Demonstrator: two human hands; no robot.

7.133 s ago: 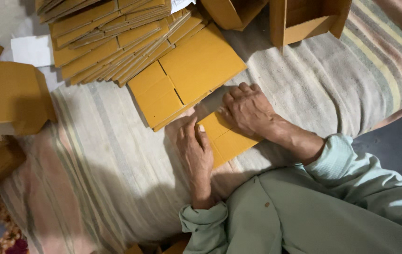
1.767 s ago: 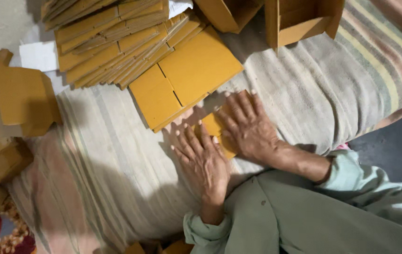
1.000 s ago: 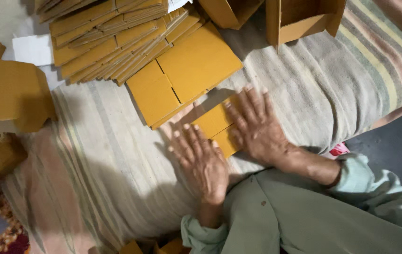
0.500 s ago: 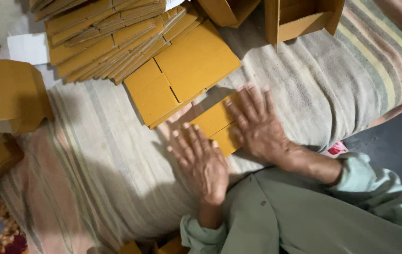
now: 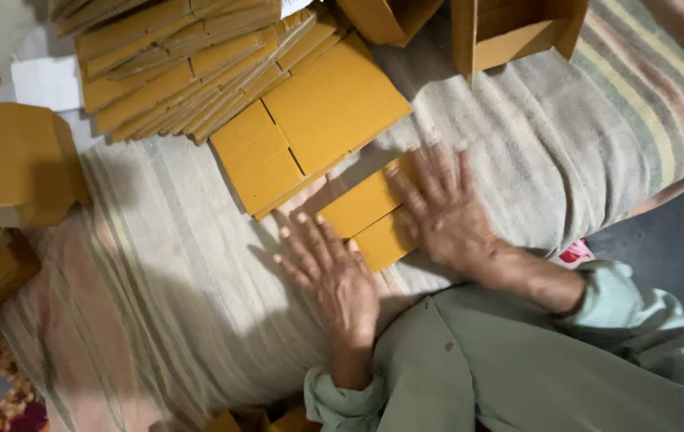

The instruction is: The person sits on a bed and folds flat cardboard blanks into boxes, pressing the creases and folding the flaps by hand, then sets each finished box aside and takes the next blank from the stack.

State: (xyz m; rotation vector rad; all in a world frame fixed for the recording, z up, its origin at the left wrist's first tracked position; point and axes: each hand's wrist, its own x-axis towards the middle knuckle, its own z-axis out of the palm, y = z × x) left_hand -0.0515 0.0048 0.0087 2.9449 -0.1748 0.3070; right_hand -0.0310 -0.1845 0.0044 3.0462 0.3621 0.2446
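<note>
Folded boxes at far left: several made-up yellow cardboard boxes (image 5: 14, 172) lie heaped off the edge of the cloth, well apart from my hands.
Flat stack, top left: a fanned pile of flattened cardboard blanks (image 5: 174, 64) lies beyond my reach for now, its near edge touching the topmost loose blank (image 5: 318, 120).
My left hand (image 5: 330, 268): flat on the striped blanket (image 5: 158, 264), fingers spread and empty, holding nothing; its fingertips lie just beside the left edge of the small blank.
Small folded cardboard piece (image 5: 366, 216): it lies on the blanket between my two hands, just below the big loose blank, its right end under my other palm.
How it should handle: I judge it light, thin and fairly stiff, but ready to bend along its scored creases; dry and not slippery, and easy to dent at the corners.
Where to take hold: by a long free edge, thumb under and fingers on top, away from the creases.
My right hand (image 5: 442, 212): fingers splayed wide, palm pressing down on the right part of the piece, not pinching it.
Open boxes, top right: two upright cardboard boxes (image 5: 510, 32) stand at the far edge of the blanket, well apart from my right hand.
</note>
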